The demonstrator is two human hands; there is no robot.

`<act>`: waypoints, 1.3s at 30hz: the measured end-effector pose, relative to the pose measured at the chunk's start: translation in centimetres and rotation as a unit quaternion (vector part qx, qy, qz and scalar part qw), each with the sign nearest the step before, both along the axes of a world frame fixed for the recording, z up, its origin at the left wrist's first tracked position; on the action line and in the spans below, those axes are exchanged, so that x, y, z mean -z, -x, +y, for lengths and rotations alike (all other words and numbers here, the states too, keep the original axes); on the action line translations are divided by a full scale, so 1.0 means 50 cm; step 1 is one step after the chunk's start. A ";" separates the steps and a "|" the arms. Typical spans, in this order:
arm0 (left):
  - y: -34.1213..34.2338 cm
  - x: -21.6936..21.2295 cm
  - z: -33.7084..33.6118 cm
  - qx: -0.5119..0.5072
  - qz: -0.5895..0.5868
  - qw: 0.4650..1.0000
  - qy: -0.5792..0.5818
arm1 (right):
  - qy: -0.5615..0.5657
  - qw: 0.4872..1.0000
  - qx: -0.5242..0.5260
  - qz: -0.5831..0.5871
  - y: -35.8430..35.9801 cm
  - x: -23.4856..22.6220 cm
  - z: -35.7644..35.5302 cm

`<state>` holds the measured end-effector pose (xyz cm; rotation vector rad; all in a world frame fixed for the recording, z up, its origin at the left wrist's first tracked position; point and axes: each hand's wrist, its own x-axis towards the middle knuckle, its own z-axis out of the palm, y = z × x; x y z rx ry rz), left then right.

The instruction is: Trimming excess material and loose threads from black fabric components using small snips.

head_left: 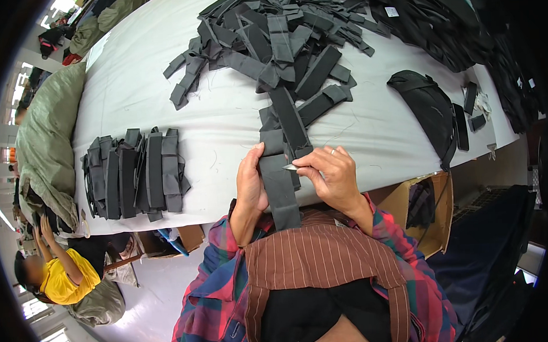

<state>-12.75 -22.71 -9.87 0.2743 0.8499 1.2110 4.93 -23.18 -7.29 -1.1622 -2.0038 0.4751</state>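
Note:
A dark grey fabric strip (280,198) hangs over the table's near edge in front of me. My left hand (250,181) is closed on its left side, thumb up along the cloth. In the closed fingers of my right hand (333,178) is a small pointed metal tool (290,167); its tip lies against the strip, while the rest is hidden in the hand. Beyond my hands, more strips trail away and join a big loose heap of dark strips (280,41). To the left, several strips stand in a neat row (136,174).
The table (225,142) has a white cover. A black bag-like item (421,108) and a dark phone (461,127) lie at right, below piled black fabric (426,24). Left are an olive bundle (49,130) and a person in yellow (72,277). A cardboard box (438,216) stands under the table edge.

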 end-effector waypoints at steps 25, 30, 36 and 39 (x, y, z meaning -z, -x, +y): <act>-0.008 -0.023 0.004 -0.062 0.040 0.996 -0.049 | 0.040 0.998 -0.021 0.037 0.031 -0.014 0.003; 0.001 -0.025 0.001 -0.031 0.106 0.989 -0.100 | 0.037 0.998 -0.054 0.015 0.027 -0.021 0.018; 0.000 -0.022 -0.001 -0.007 0.107 0.991 -0.086 | 0.034 0.997 -0.060 0.040 0.022 -0.017 0.023; 0.002 -0.022 0.000 -0.001 0.134 0.986 -0.098 | 0.018 0.997 -0.059 0.040 0.030 -0.019 0.022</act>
